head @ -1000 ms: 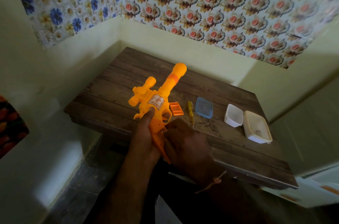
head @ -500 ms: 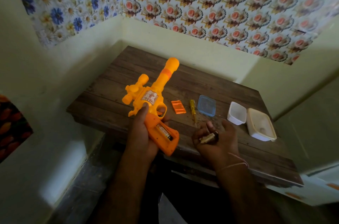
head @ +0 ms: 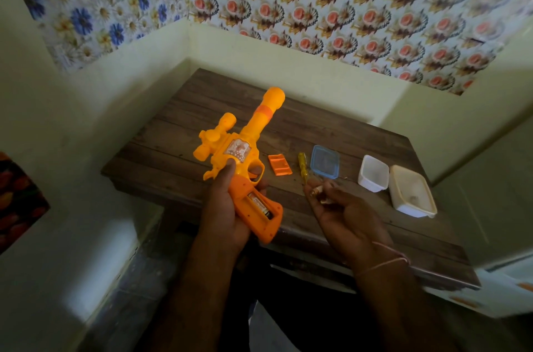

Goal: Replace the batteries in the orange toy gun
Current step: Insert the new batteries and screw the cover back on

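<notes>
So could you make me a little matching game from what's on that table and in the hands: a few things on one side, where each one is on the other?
Things:
1. toy gun
2. loose battery
3. battery cover
4. screwdriver

Places:
A. flat on the table, between the battery cover and the blue lid
B. gripped in the left hand
C. pinched in the right hand
D. flat on the table, just right of the toy gun

Pairs: 1-B, 2-C, 3-D, 4-A

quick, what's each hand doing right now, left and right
Left hand: grips the orange toy gun by its handle, battery compartment open.
Right hand: pinches a battery in its fingertips.
</notes>
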`<state>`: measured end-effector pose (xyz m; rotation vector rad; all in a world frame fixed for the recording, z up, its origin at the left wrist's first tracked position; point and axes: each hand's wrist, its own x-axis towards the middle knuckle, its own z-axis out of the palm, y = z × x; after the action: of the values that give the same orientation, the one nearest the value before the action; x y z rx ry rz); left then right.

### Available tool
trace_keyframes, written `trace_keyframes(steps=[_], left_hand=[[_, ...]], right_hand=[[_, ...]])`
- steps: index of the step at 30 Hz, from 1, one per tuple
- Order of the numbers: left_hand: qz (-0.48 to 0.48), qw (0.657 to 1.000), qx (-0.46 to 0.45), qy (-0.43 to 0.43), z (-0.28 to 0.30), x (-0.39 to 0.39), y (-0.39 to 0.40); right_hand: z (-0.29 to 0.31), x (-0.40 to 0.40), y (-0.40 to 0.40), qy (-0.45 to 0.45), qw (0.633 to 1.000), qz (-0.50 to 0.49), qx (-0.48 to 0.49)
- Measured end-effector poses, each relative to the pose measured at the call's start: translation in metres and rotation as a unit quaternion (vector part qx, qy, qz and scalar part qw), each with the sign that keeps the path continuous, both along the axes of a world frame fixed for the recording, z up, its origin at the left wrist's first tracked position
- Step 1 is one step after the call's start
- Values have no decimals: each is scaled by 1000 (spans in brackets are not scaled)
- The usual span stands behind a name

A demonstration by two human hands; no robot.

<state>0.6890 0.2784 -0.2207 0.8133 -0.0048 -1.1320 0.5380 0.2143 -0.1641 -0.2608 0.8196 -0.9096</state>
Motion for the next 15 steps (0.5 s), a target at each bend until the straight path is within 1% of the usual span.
trace_keyframes(steps=[4, 7, 8, 10, 12, 13, 15], left_hand=[[-4, 1000, -1, -1, 0, -1, 0], [-10, 1000, 2, -3, 0, -1, 0], [-12, 1000, 2, -4, 0, -2, 0], [-13, 1000, 0, -4, -1, -2, 0], [-14, 1000, -5, 12, -1, -2, -1], [-18, 1000, -10, 22, -2, -2, -1], [-22, 999, -22, 37, -3, -3, -2]], right_hand=[[-2, 3, 9, -10, 1000, 7, -11], [2, 6, 22, 18, 999, 47, -20], [3, 7, 27, 42, 996, 65, -35], [5, 10, 37, 125, 983, 97, -96], [8, 11, 46, 217, 952, 120, -179], [10, 12, 51, 243, 938, 128, -211], [15, 14, 57, 241, 929, 139, -244]])
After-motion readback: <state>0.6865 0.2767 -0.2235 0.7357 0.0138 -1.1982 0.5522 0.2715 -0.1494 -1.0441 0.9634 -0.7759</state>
